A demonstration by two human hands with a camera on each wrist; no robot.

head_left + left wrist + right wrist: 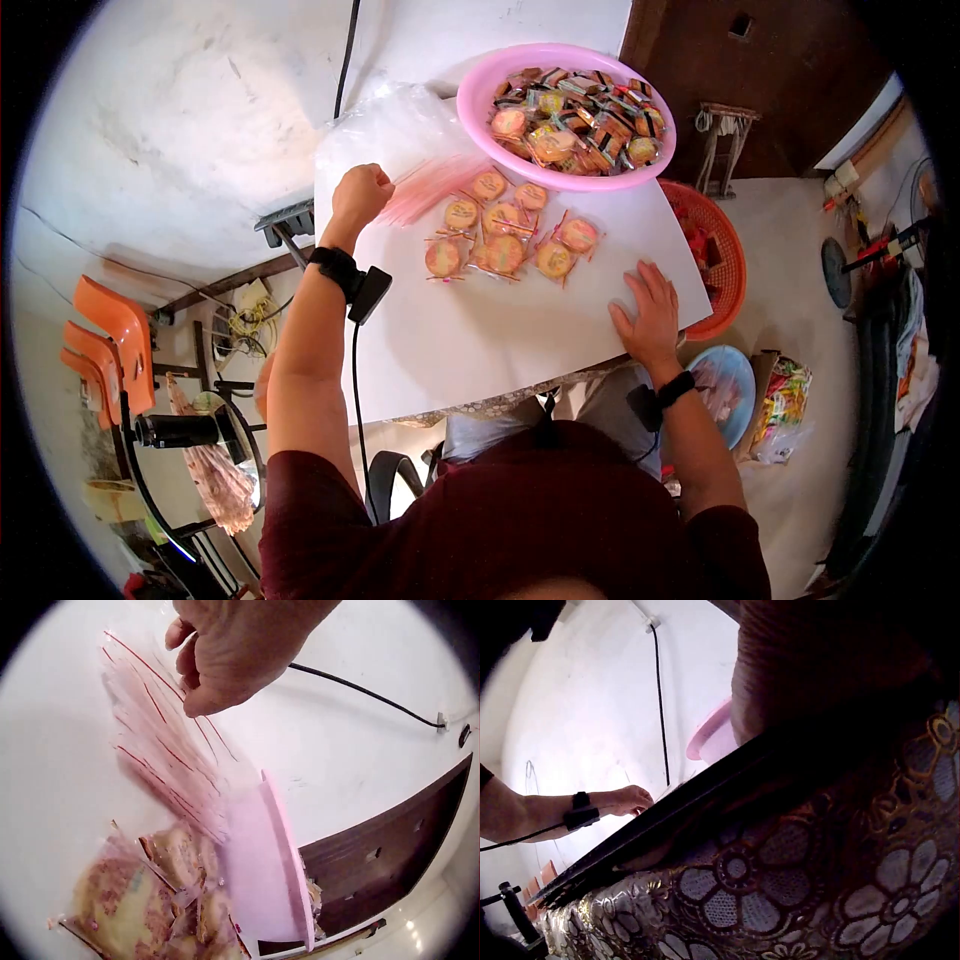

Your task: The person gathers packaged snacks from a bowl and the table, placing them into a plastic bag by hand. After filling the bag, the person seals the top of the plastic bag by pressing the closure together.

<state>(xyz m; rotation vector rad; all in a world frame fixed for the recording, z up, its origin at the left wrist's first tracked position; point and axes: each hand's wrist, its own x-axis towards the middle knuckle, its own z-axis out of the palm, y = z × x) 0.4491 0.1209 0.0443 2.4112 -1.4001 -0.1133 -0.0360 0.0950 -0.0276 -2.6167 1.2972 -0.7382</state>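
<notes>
My left hand (360, 195) is over the left side of the white table, its fingers curled. In the left wrist view, the fingertips of the left hand (232, 656) pinch at a clear bag with a thin red edge, above a fanned pile of pinkish clear bags (161, 742). Several round wrapped cookies (503, 252) lie in clear packets to the right of the bags (430, 190). My right hand (650, 318) rests palm down near the table's right edge, fingers spread, holding nothing. The right wrist view shows part of the right hand (810, 667), dark.
A pink basin (470, 110) full of wrapped cookies stands at the table's back right. Clear plastic (385, 125) lies at the back left. On the right, below table level, are an orange basket (735, 270) and a blue basin (740, 385). Patterned cloth (739, 892) hangs under the table edge.
</notes>
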